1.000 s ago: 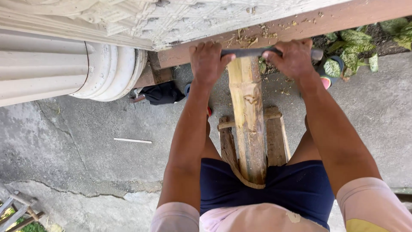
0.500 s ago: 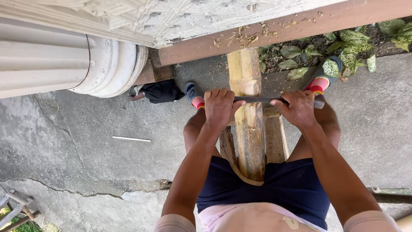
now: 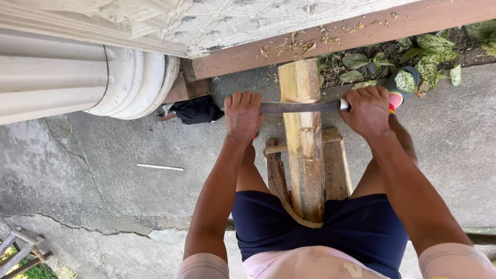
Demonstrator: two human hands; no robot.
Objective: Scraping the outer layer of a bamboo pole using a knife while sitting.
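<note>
Left hand (image 3: 243,116) and right hand (image 3: 368,111) each fisted around ends of a drawknife blade (image 3: 299,107), laid across the bamboo pole (image 3: 305,150) between them; pole rests on wooden bench (image 3: 338,170) below.

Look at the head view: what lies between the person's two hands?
Between the left hand and the right hand runs the dark metal blade they grip, laid across the upright bamboo pole, as the head view shows.
</note>
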